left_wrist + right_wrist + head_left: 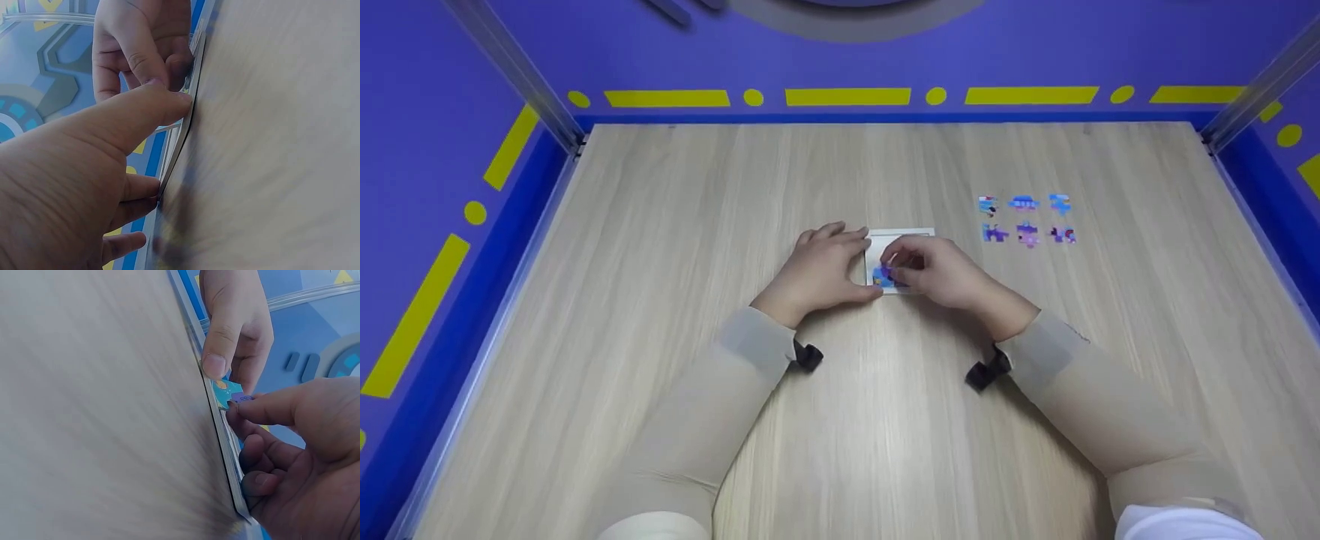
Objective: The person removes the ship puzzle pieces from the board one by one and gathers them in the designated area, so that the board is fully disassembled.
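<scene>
A small white puzzle tray (901, 231) lies on the table between the two hands. My left hand (829, 268) rests against its left side, the thumb at the near left corner and the straight fingers along the edge. With thumb and fingertips my right hand (941, 271) pinches a purple puzzle piece (242, 397) over the tray. Just beside that piece is a blue puzzle piece (879, 280) in the tray's near left corner. The right hand hides the tray's right part. Whether the two pieces are joined, I cannot tell.
Several loose puzzle pieces (1026, 234) lie in two rows to the right of the tray. Blue walls (840, 60) with yellow marks border the wooden table (840, 420) at the back and sides. Each wrist wears a black camera mount (988, 370).
</scene>
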Available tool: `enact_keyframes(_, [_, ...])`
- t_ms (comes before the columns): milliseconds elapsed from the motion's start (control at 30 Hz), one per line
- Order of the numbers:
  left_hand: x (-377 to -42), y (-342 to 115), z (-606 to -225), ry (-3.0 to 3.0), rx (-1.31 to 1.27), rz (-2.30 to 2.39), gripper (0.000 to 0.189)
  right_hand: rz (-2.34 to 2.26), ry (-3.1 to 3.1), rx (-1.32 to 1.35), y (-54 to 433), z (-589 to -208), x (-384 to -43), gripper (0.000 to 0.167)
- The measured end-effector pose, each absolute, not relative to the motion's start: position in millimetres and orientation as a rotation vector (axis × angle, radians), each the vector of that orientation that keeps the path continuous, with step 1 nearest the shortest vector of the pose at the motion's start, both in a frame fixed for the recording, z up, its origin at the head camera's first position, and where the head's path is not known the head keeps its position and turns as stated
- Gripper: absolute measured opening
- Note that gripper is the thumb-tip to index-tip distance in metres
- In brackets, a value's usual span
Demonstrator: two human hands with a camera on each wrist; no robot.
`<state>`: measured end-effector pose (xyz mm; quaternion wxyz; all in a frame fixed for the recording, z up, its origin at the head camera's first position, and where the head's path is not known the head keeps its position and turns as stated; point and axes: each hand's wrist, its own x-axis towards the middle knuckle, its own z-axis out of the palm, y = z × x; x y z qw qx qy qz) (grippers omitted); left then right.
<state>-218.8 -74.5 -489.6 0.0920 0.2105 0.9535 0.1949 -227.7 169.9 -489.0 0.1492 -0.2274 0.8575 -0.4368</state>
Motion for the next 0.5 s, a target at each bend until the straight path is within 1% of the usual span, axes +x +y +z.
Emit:
enact_keyframes(200, [-219.4, -74.8, -492.0, 2.834, 0.628, 0.592, 0.088, -1.308, 2.414, -0.599, 174.6, -487.4, -230.4, 0.015])
enact_keyframes(500, [-219.4, -74.6, -491.1, 2.834, 0.620, 0.590, 0.090, -1.435, 2.320, -0.469, 183.2, -482.0, -236.2, 0.021])
